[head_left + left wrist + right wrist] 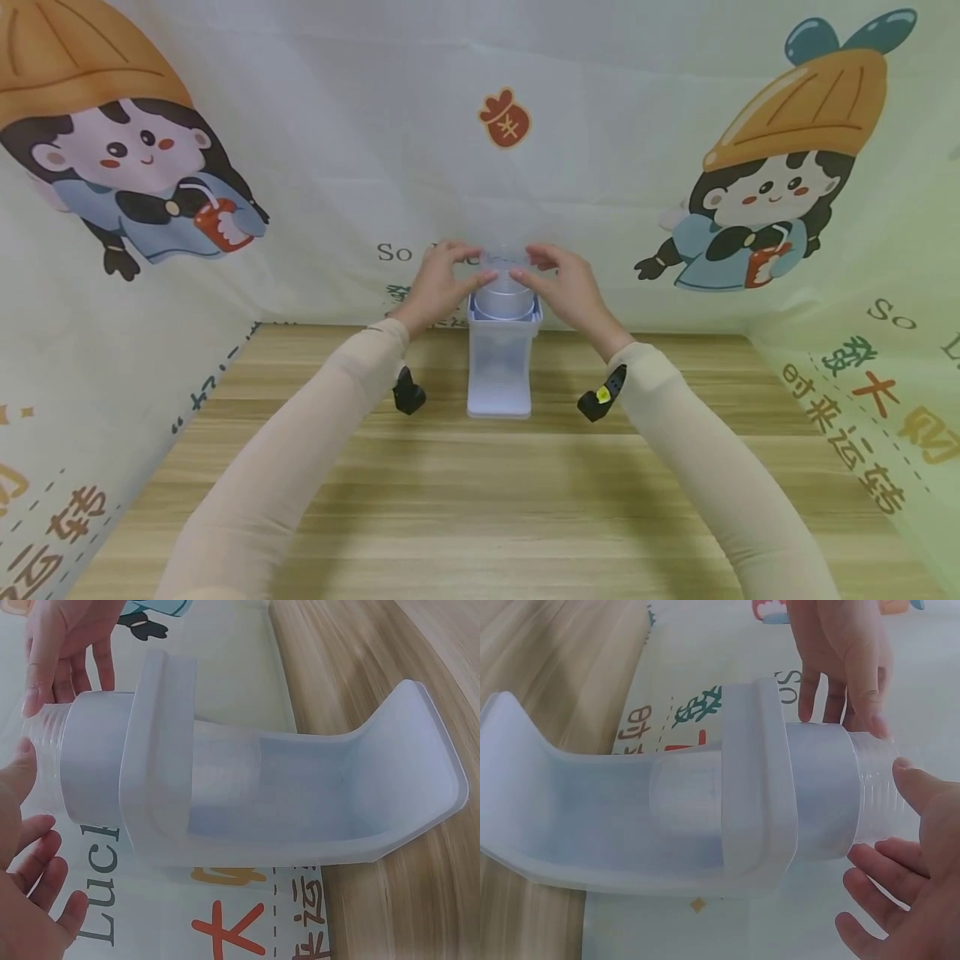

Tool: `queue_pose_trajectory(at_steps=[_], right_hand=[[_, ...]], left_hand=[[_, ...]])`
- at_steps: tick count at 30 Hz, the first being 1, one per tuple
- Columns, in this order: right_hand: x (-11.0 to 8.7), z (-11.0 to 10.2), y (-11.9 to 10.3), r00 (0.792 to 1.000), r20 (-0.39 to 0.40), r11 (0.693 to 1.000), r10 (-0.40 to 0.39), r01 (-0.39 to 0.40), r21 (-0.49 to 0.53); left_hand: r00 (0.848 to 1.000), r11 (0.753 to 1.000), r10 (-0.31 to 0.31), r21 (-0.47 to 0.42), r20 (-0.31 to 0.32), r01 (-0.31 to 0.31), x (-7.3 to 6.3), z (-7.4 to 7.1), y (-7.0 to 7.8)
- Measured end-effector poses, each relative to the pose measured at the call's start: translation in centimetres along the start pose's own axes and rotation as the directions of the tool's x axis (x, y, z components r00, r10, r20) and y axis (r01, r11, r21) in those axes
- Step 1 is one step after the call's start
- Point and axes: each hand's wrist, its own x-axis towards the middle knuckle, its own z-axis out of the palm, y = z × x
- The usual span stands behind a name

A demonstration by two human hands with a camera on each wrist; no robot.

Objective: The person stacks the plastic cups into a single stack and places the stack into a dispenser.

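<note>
A white plastic cup dispenser stands upright at the back of the wooden table. From the round collar at its top sticks out a stack of clear plastic cups with ribbed rims. Below the square upper frame, a translucent cylinder shows inside the dispenser. My left hand holds the stack from the left, its thumb in front and fingers bent around the side. Opposite it, my right hand holds the right side the same way, with the thumb tip against the clear rims.
A printed cloth with cartoon figures and lettering hangs close behind the dispenser and along both sides. The wood-grain table stretches forward beneath my forearms. Black wrist cameras hang below both cuffs.
</note>
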Motion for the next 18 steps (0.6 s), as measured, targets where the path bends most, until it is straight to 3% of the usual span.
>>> queue_pose_trajectory(at_steps=[18], right_hand=[[-0.27,0.26,0.44,0.999,0.036,1.000,0.028,-0.027,-0.014]], left_hand=[[0.999,0.999,-0.033,0.010,0.010,0.033,-0.06,0.26,-0.45]])
